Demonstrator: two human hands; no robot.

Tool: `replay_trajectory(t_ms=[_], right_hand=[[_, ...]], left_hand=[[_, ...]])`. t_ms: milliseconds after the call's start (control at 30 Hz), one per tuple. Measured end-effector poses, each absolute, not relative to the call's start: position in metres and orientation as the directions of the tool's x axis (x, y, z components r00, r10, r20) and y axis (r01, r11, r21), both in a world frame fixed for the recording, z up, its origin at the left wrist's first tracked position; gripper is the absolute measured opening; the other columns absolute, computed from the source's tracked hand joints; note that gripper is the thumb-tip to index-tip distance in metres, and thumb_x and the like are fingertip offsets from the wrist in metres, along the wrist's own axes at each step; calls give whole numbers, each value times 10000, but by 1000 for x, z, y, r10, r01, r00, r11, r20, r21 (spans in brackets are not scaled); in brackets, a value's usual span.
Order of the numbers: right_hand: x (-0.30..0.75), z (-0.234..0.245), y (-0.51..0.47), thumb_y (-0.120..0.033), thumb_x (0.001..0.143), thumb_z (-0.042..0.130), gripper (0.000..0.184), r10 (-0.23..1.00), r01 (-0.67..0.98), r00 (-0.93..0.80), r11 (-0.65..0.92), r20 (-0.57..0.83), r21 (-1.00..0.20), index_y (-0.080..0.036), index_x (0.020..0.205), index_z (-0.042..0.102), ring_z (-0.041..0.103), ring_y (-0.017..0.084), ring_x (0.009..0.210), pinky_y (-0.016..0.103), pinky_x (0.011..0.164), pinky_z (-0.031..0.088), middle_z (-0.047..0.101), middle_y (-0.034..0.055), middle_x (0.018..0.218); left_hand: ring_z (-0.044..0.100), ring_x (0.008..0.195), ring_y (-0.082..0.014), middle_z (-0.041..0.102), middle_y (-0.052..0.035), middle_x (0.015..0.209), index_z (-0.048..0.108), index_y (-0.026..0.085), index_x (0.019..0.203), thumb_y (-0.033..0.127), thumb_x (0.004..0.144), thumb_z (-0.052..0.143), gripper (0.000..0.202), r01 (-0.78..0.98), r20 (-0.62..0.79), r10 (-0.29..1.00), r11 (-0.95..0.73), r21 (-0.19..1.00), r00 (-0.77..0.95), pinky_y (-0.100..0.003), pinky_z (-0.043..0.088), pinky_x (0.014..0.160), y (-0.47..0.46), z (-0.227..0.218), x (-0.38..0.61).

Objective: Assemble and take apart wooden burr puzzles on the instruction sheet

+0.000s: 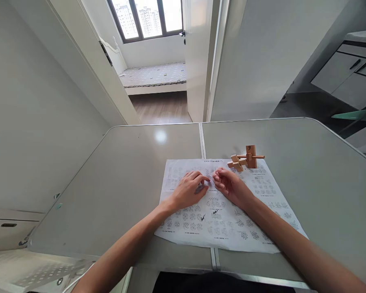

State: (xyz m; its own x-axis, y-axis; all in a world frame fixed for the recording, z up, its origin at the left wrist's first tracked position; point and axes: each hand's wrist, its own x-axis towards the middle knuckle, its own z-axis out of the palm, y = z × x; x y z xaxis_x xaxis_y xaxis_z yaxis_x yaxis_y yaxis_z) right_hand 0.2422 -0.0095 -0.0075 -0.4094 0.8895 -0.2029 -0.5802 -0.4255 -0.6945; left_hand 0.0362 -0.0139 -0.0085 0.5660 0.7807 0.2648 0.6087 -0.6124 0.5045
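Observation:
On a printed paper sheet [232,240] covered with small line drawings, my left hand [190,189] lies palm down, its thumb and index finger apart and nothing held. Facing it, my right hand [230,186] rests on its side on the same sheet; its fingers are loosely curled, the palm partly shows, and I see nothing inside. Just beyond the right hand, at the sheet's far edge, are wooden puzzle pieces: an upright marked block [251,150] with a rod [259,157] across it, and a cluster of interlocked blocks [237,163] beside it.
The grey folding table [125,183] has a metal seam [202,140] down its middle and a raised metal rim. Beyond it stand a wall and an open door [198,57], with a bed [155,75] in the room behind. Cabinets [350,73] are at the far right.

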Motion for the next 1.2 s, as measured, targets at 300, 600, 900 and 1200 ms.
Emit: replay_trajectory(t_ms=[300,600,900,1200], right_hand=[[242,-10,-9,-316,869,793,257,889,-589,-408,-430,-208,-684,-182,754,605,420,73,543,172,404,341,549,-14,756],[242,-10,-9,-333,863,797,268,891,-577,-404,-425,-209,-698,-192,749,600,418,80,534,189,392,328,566,-15,750],[242,-7,-10,-334,863,798,267,889,-571,-405,-428,-213,-701,-191,750,603,424,79,535,192,388,330,570,-13,751],[243,-11,-8,-339,867,798,272,889,-571,-409,-425,-206,-703,-188,743,608,418,77,540,182,388,328,562,-11,756]], left_hand=[[634,1002,-209,657,-43,1044,644,242,1122,215,973,581,164,611,265,784,-609,506,562,-372,524,959,-13,-9,36],[640,991,-205,656,-45,1043,651,248,1124,221,971,577,171,606,268,781,-612,508,564,-367,530,948,-13,-10,36],[635,976,-202,660,-40,1026,654,246,1124,223,980,568,169,612,270,782,-612,501,561,-374,526,954,-14,-8,37],[638,989,-209,660,-42,1035,652,248,1123,214,972,578,171,614,267,782,-612,498,563,-372,521,957,-13,-9,37]])
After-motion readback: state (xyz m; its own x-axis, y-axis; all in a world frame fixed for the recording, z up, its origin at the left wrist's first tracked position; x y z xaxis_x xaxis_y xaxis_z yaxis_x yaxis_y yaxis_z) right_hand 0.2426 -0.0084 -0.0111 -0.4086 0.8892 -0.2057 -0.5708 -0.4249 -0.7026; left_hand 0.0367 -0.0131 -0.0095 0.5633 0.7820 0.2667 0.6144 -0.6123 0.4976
